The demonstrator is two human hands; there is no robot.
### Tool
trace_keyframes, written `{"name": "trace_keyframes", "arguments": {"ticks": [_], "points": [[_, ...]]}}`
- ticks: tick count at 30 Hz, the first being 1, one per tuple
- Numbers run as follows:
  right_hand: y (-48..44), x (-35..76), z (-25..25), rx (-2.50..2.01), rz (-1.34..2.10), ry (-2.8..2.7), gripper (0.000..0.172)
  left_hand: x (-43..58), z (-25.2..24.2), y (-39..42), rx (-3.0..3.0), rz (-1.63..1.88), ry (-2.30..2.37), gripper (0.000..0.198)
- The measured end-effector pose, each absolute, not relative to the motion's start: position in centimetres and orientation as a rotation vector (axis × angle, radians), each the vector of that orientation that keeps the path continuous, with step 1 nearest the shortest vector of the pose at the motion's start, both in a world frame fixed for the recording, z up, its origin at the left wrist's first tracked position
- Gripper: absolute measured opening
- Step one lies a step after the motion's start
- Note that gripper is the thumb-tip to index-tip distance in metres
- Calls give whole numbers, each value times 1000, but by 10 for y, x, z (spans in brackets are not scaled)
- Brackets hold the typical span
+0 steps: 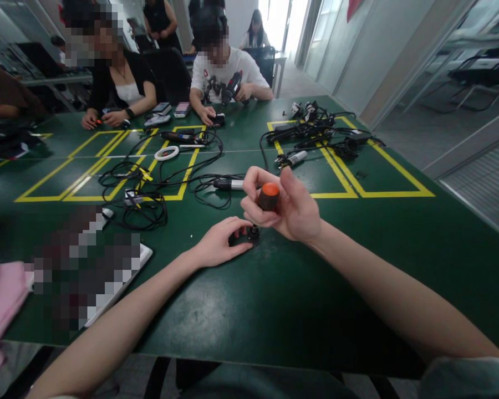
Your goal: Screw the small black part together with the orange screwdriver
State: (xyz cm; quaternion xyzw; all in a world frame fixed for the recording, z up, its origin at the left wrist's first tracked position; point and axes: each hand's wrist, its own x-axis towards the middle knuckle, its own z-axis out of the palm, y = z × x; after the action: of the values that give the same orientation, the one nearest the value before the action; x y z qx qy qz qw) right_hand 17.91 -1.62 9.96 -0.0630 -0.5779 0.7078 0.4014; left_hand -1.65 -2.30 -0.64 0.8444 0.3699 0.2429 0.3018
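My right hand (293,213) is closed around a screwdriver (269,197). The orange end of its dark handle faces me, and most of the shaft is hidden behind the fingers. It is held above a small round black part (253,234) on the green table. My left hand (222,242) rests on the tabletop, its thumb and fingers pinching that part from the left. Whether the screwdriver's tip touches the part cannot be made out.
Beyond my hands lies a silver-and-black corded tool (228,184). Tangled black cables (145,213) lie left, and more cables (311,127) sit far right within yellow tape. A white-edged tray or device (139,257) is near my left forearm. Across the table, a person (233,72) holds a power tool.
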Motion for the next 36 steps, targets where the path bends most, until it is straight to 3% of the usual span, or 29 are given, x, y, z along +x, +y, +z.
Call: {"name": "trace_keyframes", "arguments": {"ticks": [5,12,18,23,31,36], "points": [[-10,182,99,-107,1788,-1423,42,-18,-4,-24,2245,639,948,46],[-10,180,99,-128,1799,-1442,53,-19,-7,-23,2239,662,938,42],[-15,178,96,-63,1802,-1435,50,-17,-9,-22,2280,686,941,30],[-13,180,97,-108,1780,-1477,47,-18,-9,-22,2276,659,951,34],[-13,177,98,-112,1847,-1421,63,-18,-9,-22,2259,660,941,32],[-16,178,95,-77,1813,-1428,52,-17,-8,-22,2264,674,940,27]]}}
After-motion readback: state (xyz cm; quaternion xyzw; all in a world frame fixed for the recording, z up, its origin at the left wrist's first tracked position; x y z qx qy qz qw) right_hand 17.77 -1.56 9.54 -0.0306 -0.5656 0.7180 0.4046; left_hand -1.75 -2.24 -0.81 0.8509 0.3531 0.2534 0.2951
